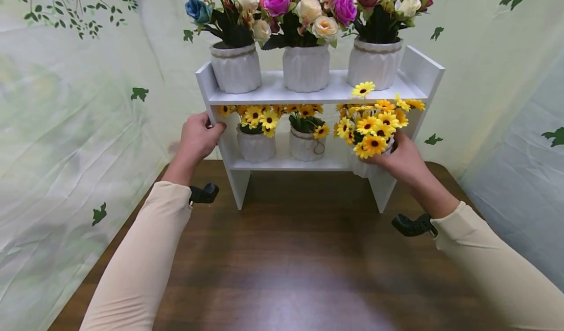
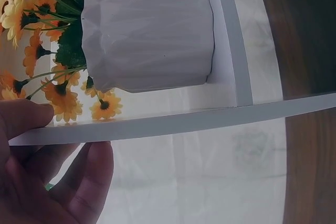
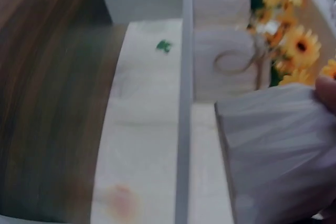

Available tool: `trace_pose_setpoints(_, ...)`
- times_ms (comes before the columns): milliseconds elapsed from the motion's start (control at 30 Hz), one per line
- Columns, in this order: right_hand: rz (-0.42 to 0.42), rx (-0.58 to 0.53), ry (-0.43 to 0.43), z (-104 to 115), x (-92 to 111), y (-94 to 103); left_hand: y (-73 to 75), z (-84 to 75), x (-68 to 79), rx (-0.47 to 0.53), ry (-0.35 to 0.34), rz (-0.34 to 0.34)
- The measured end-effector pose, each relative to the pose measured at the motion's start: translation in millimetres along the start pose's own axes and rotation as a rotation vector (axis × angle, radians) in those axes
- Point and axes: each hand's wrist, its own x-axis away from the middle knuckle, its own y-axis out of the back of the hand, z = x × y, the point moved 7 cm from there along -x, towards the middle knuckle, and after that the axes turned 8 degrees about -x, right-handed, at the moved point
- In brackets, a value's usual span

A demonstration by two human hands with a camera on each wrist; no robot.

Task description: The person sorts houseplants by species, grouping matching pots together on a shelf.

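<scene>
My left hand [image 1: 198, 135] pinches the left side panel [image 2: 131, 131] of a white two-tier shelf [image 1: 282, 97], thumb on the inner face and fingers on the outer. At the shelf's lower right, my right hand [image 1: 407, 157] grips a white ridged pot [image 3: 278, 145] of yellow daisy-like flowers [image 1: 374, 125]. That pot tilts, and its base stands apart from the lower board in the right wrist view. Its blooms overlap the upper board's front edge. On the lower tier stand two more white pots of yellow flowers, a left pot [image 1: 256, 147] and a middle pot [image 1: 304, 147].
Three white pots of artificial roses line the upper tier: a left one [image 1: 236, 69], a middle one [image 1: 306, 69] and a right one [image 1: 374, 66]. The shelf stands on a dark wooden table [image 1: 282, 252]. Leaf-patterned cloth [image 1: 88, 115] hangs behind and beside it.
</scene>
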Motion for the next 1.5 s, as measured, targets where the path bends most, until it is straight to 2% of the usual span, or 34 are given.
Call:
trace_pose_setpoints(167, -0.060, -0.034, -0.020, -7, -25, -2.5, -0.6, 1.8, -0.8, 0.004, 0.005, 0.008)
trace_pose_setpoints(333, -0.111, -0.065, 0.008, -10, -41, -6.9, 0.7, 2.6, -1.2, 0.009, 0.007, -0.005)
trace_pose_setpoints(533, -0.122, -0.061, 0.008, -14, -51, -11.8, -0.5, 2.4, -1.2, 0.015, 0.015, 0.006)
trace_pose_setpoints(767, -0.157, -0.083, -0.070, -27, -57, -11.8, -3.4, 2.3, -1.8, 0.023, 0.017, 0.017)
trace_pose_setpoints(933, -0.155, -0.099, -0.083, -29, -60, -11.3, -1.7, 1.4, -1.9, 0.021, 0.011, 0.005)
trace_pose_setpoints(1233, -0.144, -0.122, -0.082, -31, -61, -10.0, -3.4, -1.2, -3.3, 0.023, 0.022, 0.025)
trace_pose_setpoints(1333, -0.157, -0.145, -0.049, -31, -59, -13.1, -3.3, 0.7, -2.6, 0.033, 0.038, 0.033)
trace_pose_setpoints(1433, -0.207, -0.106, 0.013, -27, -44, -17.4, -1.1, 3.8, -1.6, 0.033, 0.060, 0.034)
trace_pose_setpoints(1500, -0.256, -0.068, 0.097, -22, -24, -21.7, 2.6, 5.6, -0.5, 0.026, 0.065, 0.023)
